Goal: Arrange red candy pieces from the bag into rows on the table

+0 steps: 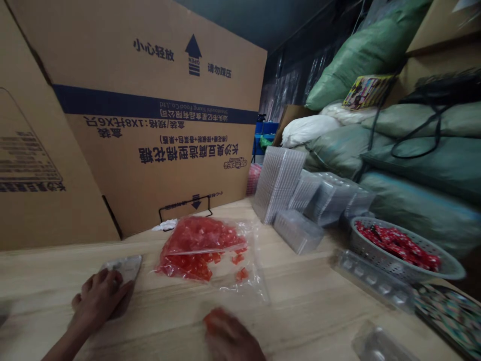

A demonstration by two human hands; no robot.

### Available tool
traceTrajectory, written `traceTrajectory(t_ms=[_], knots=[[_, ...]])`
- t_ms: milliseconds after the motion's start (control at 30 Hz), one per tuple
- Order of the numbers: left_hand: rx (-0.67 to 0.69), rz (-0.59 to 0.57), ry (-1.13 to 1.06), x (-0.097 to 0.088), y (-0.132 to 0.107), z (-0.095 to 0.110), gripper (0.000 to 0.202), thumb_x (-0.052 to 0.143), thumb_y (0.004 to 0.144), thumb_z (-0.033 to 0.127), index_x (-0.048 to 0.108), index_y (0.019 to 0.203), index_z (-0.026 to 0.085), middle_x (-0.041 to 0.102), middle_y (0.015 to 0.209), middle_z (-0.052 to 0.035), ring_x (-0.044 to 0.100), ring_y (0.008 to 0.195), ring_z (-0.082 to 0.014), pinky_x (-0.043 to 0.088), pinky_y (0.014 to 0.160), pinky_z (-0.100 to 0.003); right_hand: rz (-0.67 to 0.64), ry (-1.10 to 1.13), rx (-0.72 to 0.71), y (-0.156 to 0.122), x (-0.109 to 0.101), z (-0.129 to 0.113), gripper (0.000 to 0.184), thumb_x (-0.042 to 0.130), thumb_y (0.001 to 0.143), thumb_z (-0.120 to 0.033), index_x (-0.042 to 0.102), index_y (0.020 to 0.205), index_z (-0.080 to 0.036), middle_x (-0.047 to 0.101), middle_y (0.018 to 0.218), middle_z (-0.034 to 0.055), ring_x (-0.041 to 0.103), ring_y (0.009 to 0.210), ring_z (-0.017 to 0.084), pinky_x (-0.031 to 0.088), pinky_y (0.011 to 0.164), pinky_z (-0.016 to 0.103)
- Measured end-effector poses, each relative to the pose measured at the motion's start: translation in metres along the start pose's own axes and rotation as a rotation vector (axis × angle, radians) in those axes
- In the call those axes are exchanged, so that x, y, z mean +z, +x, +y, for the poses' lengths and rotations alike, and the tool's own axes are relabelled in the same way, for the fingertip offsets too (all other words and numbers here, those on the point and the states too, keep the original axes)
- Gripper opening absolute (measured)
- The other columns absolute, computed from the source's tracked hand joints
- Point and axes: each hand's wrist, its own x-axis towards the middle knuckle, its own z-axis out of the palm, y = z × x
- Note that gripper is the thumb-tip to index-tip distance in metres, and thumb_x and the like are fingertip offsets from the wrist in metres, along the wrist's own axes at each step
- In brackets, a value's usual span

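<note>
The left hand (pixel 99 296) lies flat, fingers spread, pressing on a clear plastic tray (pixel 126 266) near the worktop's (pixel 319 311) front left edge. The right hand (pixel 231 336), blurred, closes around small red pieces (pixel 214 321) at the front edge. Just beyond lies an open clear bag of red pieces (pixel 203 248). A grey basket (pixel 376 255) sits toward the right edge.

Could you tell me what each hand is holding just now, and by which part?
Left hand presses a clear tray's near edge; right hand, blurred, seems to clutch red pieces.
</note>
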Motion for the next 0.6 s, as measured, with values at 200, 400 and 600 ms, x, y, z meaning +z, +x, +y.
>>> traceTrajectory(t_ms=[200,400,600], knots=[[0.076,-0.004,0.143,0.005,-0.002,0.019,0.032,0.039,0.090,0.023,0.068,0.097,0.014,0.049,0.136,-0.0233,0.031,0.139,-0.0375,0.036,0.098,-0.063,0.043,-0.122,0.148,0.007,-0.004,0.013,0.025,0.059,0.068,-0.002,0.067,0.086,-0.019,0.065,0.090,0.0065,0.060,0.088,0.022,0.047,0.077,0.029],[0.051,0.095,0.178,-0.008,-0.009,0.009,0.034,0.034,0.093,0.020,0.067,0.099,0.013,0.040,0.148,-0.0218,0.039,0.136,-0.0327,0.043,0.097,-0.051,0.134,-0.047,0.147,0.001,0.004,0.025,0.016,0.055,0.067,-0.004,0.054,0.074,-0.019,0.055,0.073,0.0002,0.054,0.067,0.015,0.039,0.060,0.023],[0.562,0.493,0.137,0.016,-0.063,0.003,0.025,0.043,0.086,0.018,0.067,0.090,0.017,0.061,0.130,-0.0159,0.057,0.114,-0.0301,0.044,0.095,-0.044,0.251,0.227,0.252,0.002,0.003,0.021,0.012,0.053,0.069,-0.011,0.047,0.069,-0.021,0.048,0.067,-0.0034,0.047,0.064,0.013,0.035,0.060,0.023]])
